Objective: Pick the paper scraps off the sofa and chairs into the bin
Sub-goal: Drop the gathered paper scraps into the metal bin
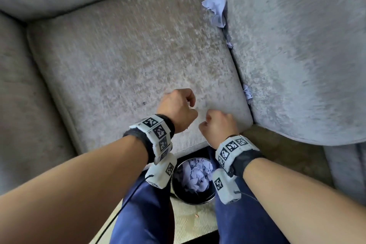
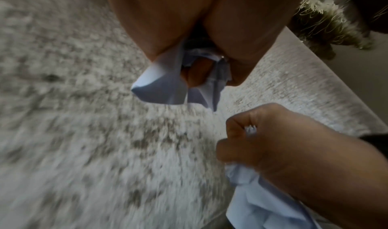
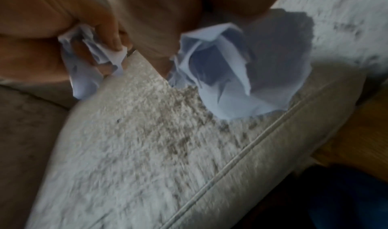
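- Both fists were curled tight round pale blue scraps: the left hand held one, the right hand another, both just over the seat cushion.
- Crumpled, so no real long axis; loose ends hung downward.
- Bin between the knees looked pretty full already.
- Leftover scraps still ran along the cushion gap, so not done.

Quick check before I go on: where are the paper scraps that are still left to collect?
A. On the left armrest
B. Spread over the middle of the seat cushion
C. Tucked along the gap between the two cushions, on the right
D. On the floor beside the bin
C: in the head view the loose scraps lie along the gap between the seat cushion and the right cushion.
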Motion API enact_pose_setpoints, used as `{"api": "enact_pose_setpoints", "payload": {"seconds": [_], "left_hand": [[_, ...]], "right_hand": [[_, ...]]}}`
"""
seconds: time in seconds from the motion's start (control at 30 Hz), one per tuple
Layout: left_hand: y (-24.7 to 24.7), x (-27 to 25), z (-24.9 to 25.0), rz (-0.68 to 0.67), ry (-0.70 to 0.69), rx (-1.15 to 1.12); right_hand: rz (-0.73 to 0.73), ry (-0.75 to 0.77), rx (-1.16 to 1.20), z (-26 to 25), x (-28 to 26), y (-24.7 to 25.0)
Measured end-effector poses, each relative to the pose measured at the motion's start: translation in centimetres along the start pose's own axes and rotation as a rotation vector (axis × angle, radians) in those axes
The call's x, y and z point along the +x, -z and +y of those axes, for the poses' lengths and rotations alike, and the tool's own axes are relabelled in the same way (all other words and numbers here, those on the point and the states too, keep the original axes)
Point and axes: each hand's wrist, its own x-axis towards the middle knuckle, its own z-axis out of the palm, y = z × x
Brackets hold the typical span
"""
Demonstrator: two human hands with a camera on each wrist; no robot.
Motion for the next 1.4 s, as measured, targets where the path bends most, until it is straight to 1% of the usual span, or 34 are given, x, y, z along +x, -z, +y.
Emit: {"api": "enact_pose_setpoints", "payload": {"seconds": [0.07,0.13,0.23,0.3,0.4,0.47,0.57,0.67,0.77,0.83,1.0,1.1,1.2,1.3,1.4], "left_hand": [[-1.4,-1.0,-1.1,-0.012,0.022,-0.061],[-3.7,-2.1,-2.8,-0.017,0.060,-0.104],[-8.1,-4.1,-5.6,0.013,0.149,-0.166],[-11.4,-5.7,-6.7,-0.022,0.178,-0.179],[-15.5,-7.7,-8.0,-0.095,0.208,-0.164],[-17.4,-7.8,-8.6,-0.116,0.225,-0.143],[-20.0,-8.3,-10.5,-0.146,0.340,-0.126],[-22.1,-8.5,-12.1,-0.193,0.435,-0.086],[-23.9,-9.3,-13.7,-0.175,0.530,-0.119],[-24.7,-9.3,-14.9,-0.138,0.584,-0.158],[-26.5,-8.0,-17.2,-0.055,0.711,-0.257],[-27.5,-7.4,-17.9,-0.059,0.733,-0.280],[-28.1,-7.5,-18.2,-0.137,0.712,-0.270],[-28.2,-7.6,-17.5,-0.137,0.714,-0.290],[-27.9,-7.7,-16.3,-0.104,0.724,-0.314]], "right_hand": [[-0.026,0.021,0.031,0.2,-0.3,-1.1],[-0.105,0.099,0.006,0.8,-0.8,-2.6],[-0.221,0.239,-0.015,2.6,-2.0,-5.3],[-0.254,0.234,-0.015,4.8,-3.3,-7.2],[-0.363,0.170,-0.053,8.2,-5.0,-9.6],[-0.381,0.099,-0.070,9.8,-5.3,-11.0],[-0.421,-0.003,-0.088,11.2,-5.4,-13.7],[-0.424,-0.117,-0.085,12.1,-5.1,-16.0],[-0.404,-0.209,-0.085,12.7,-4.8,-18.2],[-0.381,-0.257,-0.083,12.7,-4.4,-19.3],[-0.411,-0.203,-0.122,12.7,-3.2,-22.0],[-0.500,-0.154,-0.166,13.2,-3.0,-23.2],[-0.567,-0.123,-0.165,13.5,-3.0,-23.6],[-0.577,-0.084,-0.176,13.8,-2.9,-22.7],[-0.539,-0.062,-0.142,13.8,-2.7,-21.0]]}}
